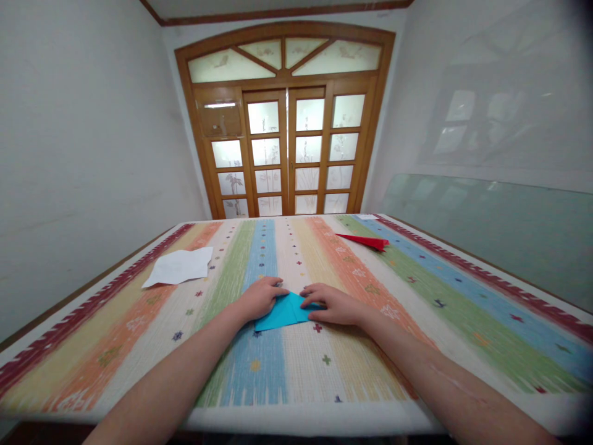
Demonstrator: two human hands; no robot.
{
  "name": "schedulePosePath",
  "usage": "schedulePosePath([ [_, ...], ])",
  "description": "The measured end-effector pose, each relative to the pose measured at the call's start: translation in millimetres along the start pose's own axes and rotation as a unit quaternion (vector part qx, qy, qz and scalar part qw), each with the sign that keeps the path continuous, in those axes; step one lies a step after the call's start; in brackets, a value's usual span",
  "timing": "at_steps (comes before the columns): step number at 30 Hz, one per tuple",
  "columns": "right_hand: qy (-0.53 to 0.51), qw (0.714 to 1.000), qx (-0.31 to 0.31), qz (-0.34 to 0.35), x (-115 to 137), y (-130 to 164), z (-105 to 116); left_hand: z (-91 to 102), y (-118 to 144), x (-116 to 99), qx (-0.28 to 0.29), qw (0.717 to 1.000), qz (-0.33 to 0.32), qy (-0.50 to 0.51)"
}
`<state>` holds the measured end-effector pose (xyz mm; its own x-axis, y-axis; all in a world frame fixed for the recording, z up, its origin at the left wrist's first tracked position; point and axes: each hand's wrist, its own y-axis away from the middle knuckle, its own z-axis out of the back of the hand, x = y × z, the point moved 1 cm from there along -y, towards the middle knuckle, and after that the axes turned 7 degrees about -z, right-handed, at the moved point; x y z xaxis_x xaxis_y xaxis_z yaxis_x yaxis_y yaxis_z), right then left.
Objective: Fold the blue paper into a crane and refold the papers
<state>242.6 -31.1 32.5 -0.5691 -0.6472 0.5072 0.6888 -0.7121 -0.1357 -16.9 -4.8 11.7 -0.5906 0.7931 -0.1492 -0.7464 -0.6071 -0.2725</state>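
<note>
A sheet of bright blue paper (pixel 283 314), folded to a roughly triangular shape with a crease running down it, lies flat on the striped tablecloth in front of me. At its upper left edge, my left hand (pixel 263 298) has curled fingers, with the thumb pressing on the paper near the top point. My right hand (pixel 337 304) holds the right corner, its bent fingers and thumb around the paper there. Part of that corner is hidden under the fingers.
A white sheet of paper (pixel 181 267) with raised edges lies on the left of the tablecloth (pixel 306 371). Back right sits a red folded paper plane (pixel 365 241). A small white piece (pixel 368 217) is at the far edge. Beyond the table stand wooden glass-paned doors (pixel 287 148).
</note>
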Motion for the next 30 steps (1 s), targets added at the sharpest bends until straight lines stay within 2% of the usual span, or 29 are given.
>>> schedulePosePath([
  [9, 0.008, 1.000, 0.004, -0.004, -6, -1, 1, 13.2, -1, -22, 0.009, 0.996, -0.084, 0.005],
  [18, 0.028, 0.999, 0.012, -0.010, -11, -2, 2, 20.3, -2, -41, 0.030, 0.990, -0.128, 0.047],
  [26, 0.030, 1.000, 0.006, -0.002, -6, 0, 3, 19.4, -2, -39, 0.049, 0.988, -0.133, 0.069],
  [30, 0.047, 0.998, -0.037, -0.006, -9, -2, 3, 17.8, -3, -38, 0.040, 0.988, -0.137, 0.056],
])
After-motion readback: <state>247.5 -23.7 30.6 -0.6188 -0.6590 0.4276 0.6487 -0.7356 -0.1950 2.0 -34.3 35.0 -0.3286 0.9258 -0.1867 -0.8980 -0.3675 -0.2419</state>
